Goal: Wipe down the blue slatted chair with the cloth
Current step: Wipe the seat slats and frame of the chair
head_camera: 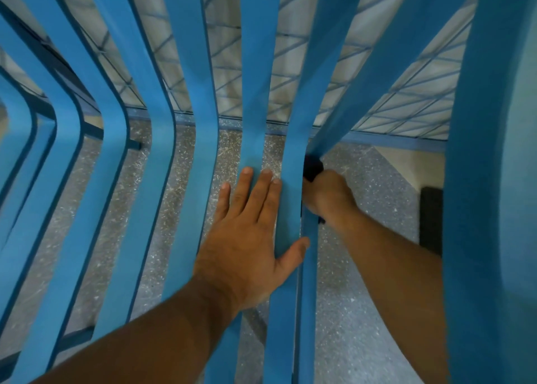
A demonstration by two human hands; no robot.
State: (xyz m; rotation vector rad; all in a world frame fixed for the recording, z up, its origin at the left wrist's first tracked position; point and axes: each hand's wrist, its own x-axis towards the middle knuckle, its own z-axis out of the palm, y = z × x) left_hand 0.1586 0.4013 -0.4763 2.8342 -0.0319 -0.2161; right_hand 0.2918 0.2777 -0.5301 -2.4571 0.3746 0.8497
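The blue slatted chair (162,156) fills the view, its curved slats running from top to bottom. My left hand (250,238) lies flat with straight fingers on two slats near the seat bend, thumb against the side rail. My right hand (325,194) is just right of the outermost slat, fingers curled round a dark cloth (313,167) that it presses against the slat's edge. Most of the cloth is hidden by the hand and slat.
Speckled grey floor (372,311) shows between and right of the slats. A blue wire-grid panel (392,92) stands behind the chair. A wide blue chair part (488,209) blocks the right side. A dark block (431,218) sits beside it on the floor.
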